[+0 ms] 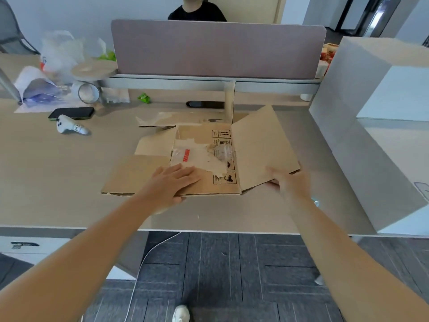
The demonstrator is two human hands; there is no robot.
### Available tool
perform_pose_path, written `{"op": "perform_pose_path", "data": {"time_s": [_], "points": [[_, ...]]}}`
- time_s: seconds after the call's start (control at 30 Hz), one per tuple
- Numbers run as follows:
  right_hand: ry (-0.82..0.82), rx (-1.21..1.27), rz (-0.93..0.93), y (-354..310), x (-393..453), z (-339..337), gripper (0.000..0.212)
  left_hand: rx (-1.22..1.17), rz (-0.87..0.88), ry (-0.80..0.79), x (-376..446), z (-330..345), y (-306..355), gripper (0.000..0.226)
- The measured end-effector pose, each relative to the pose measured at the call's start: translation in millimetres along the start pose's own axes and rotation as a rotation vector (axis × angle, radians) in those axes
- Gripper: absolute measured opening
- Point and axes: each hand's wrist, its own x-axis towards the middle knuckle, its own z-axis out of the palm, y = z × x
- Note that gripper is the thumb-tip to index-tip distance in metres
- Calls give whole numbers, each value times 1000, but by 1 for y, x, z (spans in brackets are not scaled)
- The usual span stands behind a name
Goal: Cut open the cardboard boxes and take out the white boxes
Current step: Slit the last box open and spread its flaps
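Note:
A flattened brown cardboard box (257,147) lies on the desk (58,173), with torn tape and a label across its middle. My left hand (173,182) lies flat on its near panel, fingers straight, pressing it down. My right hand (290,182) grips the near edge of the right flap, which is tilted up off the desk. Two stacked white boxes (376,126) stand at the desk's right end.
At the left are a black phone (72,112), a white controller (69,127), a tape roll (89,92) and plastic bags (62,54). A mauve divider panel (218,48) closes the back, with a person in black behind it. A white cable (148,254) hangs below the desk edge.

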Motion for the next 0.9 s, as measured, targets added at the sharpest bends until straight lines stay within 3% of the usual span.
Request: {"op": "perform_pose_path", "data": {"time_s": [0.07, 0.2, 0.4, 0.5, 0.57, 0.7, 0.9], "points": [[-1, -22, 29, 5, 0, -3, 52, -38, -10, 20, -6, 10, -6, 69], [23, -177, 53, 15, 1, -16, 51, 64, -24, -100, -6, 24, 7, 68], [-9, -825, -14, 24, 5, -29, 43, 6, -83, -221, 2, 40, 17, 85], [-101, -1012, -28, 28, 7, -17, 46, -89, -148, -214, 8, 39, 11, 80], [-169, -1080, -52, 33, 11, -6, 41, -147, -194, -199, 14, 38, 2, 75], [-251, -1172, -139, 40, 36, 28, 57, -211, -286, -172, 38, 38, -23, 72], [-357, -1319, -326, 40, 92, 95, 54, -260, -311, -113, 108, 39, -66, 69]]}}
